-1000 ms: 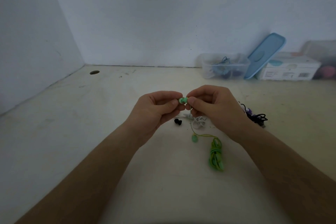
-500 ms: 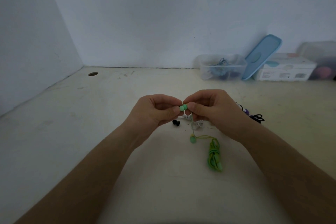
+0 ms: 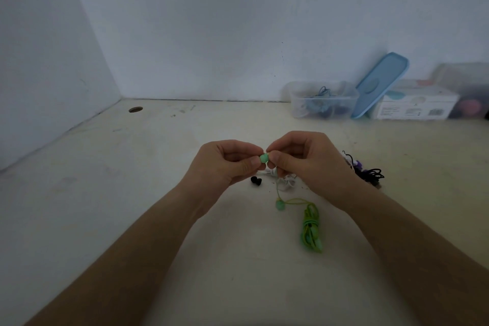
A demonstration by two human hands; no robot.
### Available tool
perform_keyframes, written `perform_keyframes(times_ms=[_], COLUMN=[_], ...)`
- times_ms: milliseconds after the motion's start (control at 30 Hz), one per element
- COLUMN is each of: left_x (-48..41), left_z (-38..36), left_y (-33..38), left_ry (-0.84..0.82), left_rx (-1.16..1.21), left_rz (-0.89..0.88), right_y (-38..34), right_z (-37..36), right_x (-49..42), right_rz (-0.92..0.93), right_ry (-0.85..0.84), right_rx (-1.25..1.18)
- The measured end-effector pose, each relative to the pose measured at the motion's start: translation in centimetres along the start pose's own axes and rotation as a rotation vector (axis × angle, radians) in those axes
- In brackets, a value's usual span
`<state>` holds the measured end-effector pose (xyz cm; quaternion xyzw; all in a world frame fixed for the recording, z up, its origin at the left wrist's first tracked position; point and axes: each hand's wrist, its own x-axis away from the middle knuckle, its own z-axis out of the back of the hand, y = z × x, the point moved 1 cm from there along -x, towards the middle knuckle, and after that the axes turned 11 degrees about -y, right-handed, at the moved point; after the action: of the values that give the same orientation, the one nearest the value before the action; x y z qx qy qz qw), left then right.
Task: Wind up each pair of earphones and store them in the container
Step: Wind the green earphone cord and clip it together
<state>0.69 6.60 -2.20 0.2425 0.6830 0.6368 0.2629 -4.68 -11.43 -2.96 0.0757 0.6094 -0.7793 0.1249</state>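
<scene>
Progress looks partial: left hand and right hand both pinch a green earbud at centre, its wound cable lying lower right. Container, upper right, already holds some earphones; white earphones and black earphones lie outside it.

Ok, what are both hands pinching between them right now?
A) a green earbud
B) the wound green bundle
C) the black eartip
A: the left hand and right hand pinch a green earbud between their fingertips, while the black eartip and the wound green bundle lie on the table.
</scene>
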Motion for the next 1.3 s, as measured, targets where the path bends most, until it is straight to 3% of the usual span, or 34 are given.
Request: perform_keyframes(times_ms=[433, 1167, 1300], left_x=[0.00, -0.13, -0.35], left_z=[0.04, -0.03, 0.19], left_y=[0.11, -0.31, -0.22], left_ry=[-0.061, -0.099, -0.046], left_rx=[0.066, 0.009, -0.100], left_rz=[-0.006, -0.056, -0.072], right_y=[-0.35, -0.67, -0.74], right_z=[0.28, 0.47, 0.59], right_x=[0.15, 0.31, 0.29], right_rz=[-0.060, -0.062, -0.081], right_ry=[-0.082, -0.089, -0.089], right_rx=[-0.225, -0.155, -0.127])
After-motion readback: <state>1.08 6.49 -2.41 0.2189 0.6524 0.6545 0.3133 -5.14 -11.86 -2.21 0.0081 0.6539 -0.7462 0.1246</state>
